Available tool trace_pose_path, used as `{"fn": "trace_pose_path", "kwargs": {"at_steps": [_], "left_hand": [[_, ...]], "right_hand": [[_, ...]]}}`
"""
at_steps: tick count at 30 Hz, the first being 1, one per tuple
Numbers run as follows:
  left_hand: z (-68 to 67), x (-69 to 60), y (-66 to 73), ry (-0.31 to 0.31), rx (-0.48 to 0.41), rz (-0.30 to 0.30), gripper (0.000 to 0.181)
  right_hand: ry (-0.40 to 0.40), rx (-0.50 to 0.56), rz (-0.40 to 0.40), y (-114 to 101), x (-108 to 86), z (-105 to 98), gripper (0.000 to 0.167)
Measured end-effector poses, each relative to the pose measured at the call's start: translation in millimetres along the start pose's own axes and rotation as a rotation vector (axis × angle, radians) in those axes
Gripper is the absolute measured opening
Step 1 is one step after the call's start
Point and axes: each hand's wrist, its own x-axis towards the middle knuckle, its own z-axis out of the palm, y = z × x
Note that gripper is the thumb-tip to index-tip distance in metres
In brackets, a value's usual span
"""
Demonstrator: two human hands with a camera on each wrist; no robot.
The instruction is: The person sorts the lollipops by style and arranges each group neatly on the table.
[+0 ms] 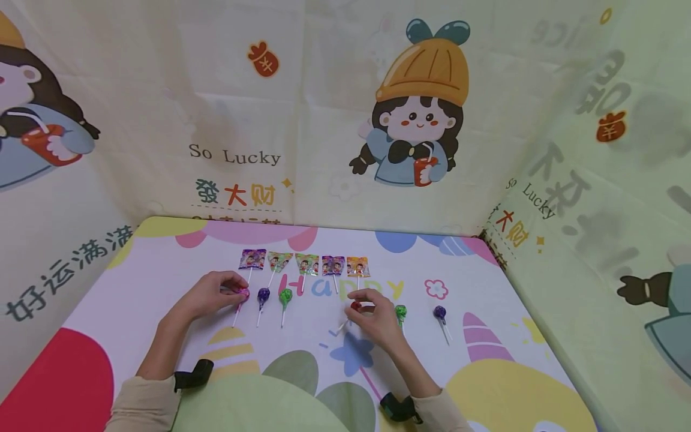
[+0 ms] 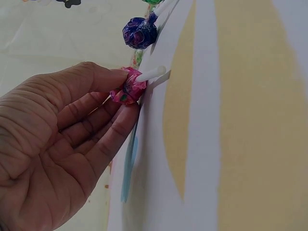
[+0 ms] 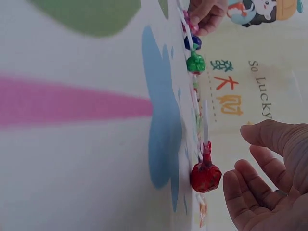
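My left hand (image 1: 207, 295) pinches the round head of a pink-wrapped lollipop (image 2: 129, 91) between thumb and fingers, its white stick pointing toward me. Just right of it lie a purple lollipop (image 1: 263, 294) and a green lollipop (image 1: 285, 295) in the same row. My right hand (image 1: 380, 318) is beside a red lollipop (image 3: 206, 177). In the right wrist view its thumb and fingers stand apart, with a gap between them and the red wrapper. Right of that hand are another green lollipop (image 1: 400, 311), partly hidden by it, and another purple lollipop (image 1: 440, 312).
Behind, a row of flat-wrapped lollipops begins with a purple packet (image 1: 252, 258) and ends with an orange packet (image 1: 358, 266). They lie on a printed tabletop (image 1: 178, 270). A cartoon-printed curtain (image 1: 324, 120) stands along the table's back and sides.
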Motion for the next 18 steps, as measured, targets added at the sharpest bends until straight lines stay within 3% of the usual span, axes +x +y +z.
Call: {"fn": "trace_pose_path", "kwargs": {"at_steps": [7,18], "left_hand": [[-0.4,-1.4,1.3,-0.001,0.0,-0.011,0.021],[-0.7,-1.5,1.5,0.0,0.003,-0.024,0.023]], "right_hand": [[0.022,-0.01,0.021,6.7,2.1,-3.5,0.026],[-0.012,-0.087,0.064,11.7,6.4,-5.6,0.025]]}}
